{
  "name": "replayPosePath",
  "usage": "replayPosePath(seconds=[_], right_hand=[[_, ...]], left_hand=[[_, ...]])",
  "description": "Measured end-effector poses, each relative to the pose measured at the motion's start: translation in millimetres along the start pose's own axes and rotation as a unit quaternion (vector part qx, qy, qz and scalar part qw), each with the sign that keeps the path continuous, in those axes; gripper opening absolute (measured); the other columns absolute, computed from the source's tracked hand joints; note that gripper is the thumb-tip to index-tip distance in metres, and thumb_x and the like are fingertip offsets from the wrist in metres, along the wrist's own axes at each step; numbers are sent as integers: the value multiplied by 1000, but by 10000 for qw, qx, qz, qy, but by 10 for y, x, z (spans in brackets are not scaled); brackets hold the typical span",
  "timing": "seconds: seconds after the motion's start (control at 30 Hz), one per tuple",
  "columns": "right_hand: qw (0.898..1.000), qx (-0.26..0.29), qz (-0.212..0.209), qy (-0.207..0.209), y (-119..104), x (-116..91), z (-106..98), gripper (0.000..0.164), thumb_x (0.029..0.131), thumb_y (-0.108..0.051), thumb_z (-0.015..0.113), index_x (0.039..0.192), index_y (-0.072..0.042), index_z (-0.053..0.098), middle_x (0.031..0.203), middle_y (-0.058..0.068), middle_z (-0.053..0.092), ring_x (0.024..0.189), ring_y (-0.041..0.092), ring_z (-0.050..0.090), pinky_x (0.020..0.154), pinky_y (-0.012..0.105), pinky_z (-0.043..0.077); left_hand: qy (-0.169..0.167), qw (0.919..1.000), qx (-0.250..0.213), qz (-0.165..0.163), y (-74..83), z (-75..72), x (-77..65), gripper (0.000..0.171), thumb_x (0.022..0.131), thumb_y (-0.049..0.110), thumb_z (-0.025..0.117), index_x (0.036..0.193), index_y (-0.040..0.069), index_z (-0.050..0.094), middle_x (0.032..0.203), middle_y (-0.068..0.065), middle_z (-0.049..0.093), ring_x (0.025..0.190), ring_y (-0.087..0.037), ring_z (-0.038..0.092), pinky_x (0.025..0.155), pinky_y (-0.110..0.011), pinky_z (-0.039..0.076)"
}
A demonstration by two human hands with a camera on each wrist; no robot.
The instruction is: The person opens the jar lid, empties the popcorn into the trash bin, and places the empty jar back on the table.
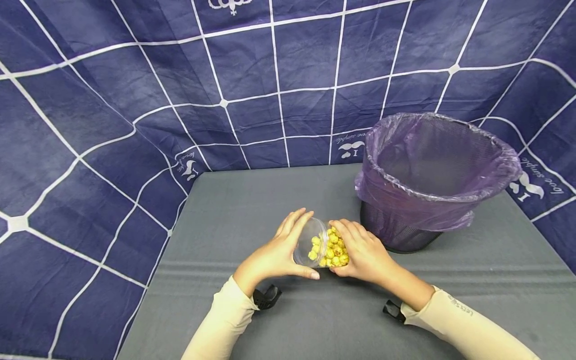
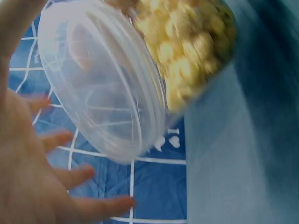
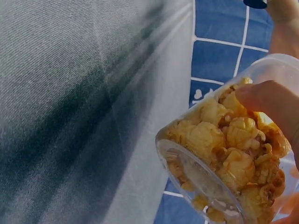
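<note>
A clear plastic jar of yellow popcorn (image 1: 335, 252) lies on its side in the air, level with the chest end of the table in the head view. My right hand (image 1: 366, 252) grips its popcorn-filled base end, thumb and fingers on opposite sides. The see-through, ridged mouth end (image 2: 112, 93) faces my left hand (image 1: 281, 252). In the left wrist view those left fingers (image 2: 74, 175) are spread and fairly straight beside that end; contact is unclear. The right wrist view shows the popcorn (image 3: 240, 135) against the jar's round base (image 3: 201, 175).
A black mesh bin (image 1: 396, 235) lined with a purple bag (image 1: 418, 195) stands on the grey table (image 1: 256, 195), right of my hands. Blue cloth with white lines (image 1: 310, 115) hangs behind and at the sides.
</note>
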State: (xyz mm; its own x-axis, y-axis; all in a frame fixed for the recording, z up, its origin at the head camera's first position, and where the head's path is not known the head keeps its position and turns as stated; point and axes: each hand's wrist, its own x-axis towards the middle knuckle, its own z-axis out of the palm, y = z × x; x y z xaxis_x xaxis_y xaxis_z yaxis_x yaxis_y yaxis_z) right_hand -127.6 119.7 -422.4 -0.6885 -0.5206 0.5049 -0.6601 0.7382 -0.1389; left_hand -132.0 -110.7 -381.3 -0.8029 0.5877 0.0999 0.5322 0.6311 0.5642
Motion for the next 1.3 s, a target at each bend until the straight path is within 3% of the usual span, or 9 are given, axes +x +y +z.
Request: replayPosePath(seconds=[0.2,0.43,0.57,0.7,0.83,0.93,1.03,1.17,1.3], right_hand=[[10000,13,-87,47,5,-4,0,98,48,-51,76,127,-8,38,114,11,48,96,28,50,64,43,48],[9999,54,-99,51,5,-7,10,98,49,-52,76,128,-9,38,114,11,49,97,27,50,64,43,48],[9998,38,-153,113,7,-11,9,99,48,-51,76,128,-9,38,114,11,49,97,28,50,65,43,48],[9993,-38,-263,250,16,-2,14,98,48,-50,76,128,-8,39,113,11,49,97,29,50,66,43,48],[9990,-104,-298,324,25,5,14,97,48,-50,76,127,-7,39,112,11,49,96,29,50,66,43,47],[9991,-101,-270,320,26,1,15,97,48,-49,76,127,-7,39,112,12,49,96,29,50,65,43,47],[9992,-48,-257,301,26,-8,14,97,48,-49,76,127,-6,39,112,12,48,96,29,50,66,43,48],[9994,0,-221,252,20,-16,3,98,48,-49,77,127,-6,38,113,12,48,97,29,49,68,43,48],[9998,22,-140,170,11,-23,-10,98,49,-50,77,128,-7,37,115,12,47,99,29,49,67,44,48]], left_hand=[[108,9943,476,946,-58,-34,21,103,56,37,82,141,26,24,143,1,21,125,-24,28,94,-41,34],[350,9907,867,990,-24,-26,29,96,56,43,79,137,22,32,133,-2,32,112,-24,41,86,-38,42],[590,9912,1011,619,11,0,16,95,57,53,76,137,23,32,127,-3,38,105,-24,46,81,-38,44],[794,9925,925,-113,52,55,12,92,61,59,70,136,19,32,120,-6,43,100,-26,50,80,-39,45],[782,9894,726,-980,108,107,23,91,68,68,58,135,13,32,116,-10,45,90,-31,55,75,-41,46],[647,9877,548,-1314,141,97,20,97,68,74,51,139,13,26,122,-13,42,90,-36,56,75,-44,46],[359,9935,289,-1040,141,49,0,105,65,72,58,144,20,12,141,-11,25,112,-38,44,84,-47,42],[-57,9999,130,-95,104,-15,-22,116,61,55,75,145,27,1,149,0,1,131,-30,13,96,-48,30],[-81,9980,309,549,75,-38,-16,109,62,38,80,145,25,10,148,-1,10,131,-26,15,99,-45,27]])
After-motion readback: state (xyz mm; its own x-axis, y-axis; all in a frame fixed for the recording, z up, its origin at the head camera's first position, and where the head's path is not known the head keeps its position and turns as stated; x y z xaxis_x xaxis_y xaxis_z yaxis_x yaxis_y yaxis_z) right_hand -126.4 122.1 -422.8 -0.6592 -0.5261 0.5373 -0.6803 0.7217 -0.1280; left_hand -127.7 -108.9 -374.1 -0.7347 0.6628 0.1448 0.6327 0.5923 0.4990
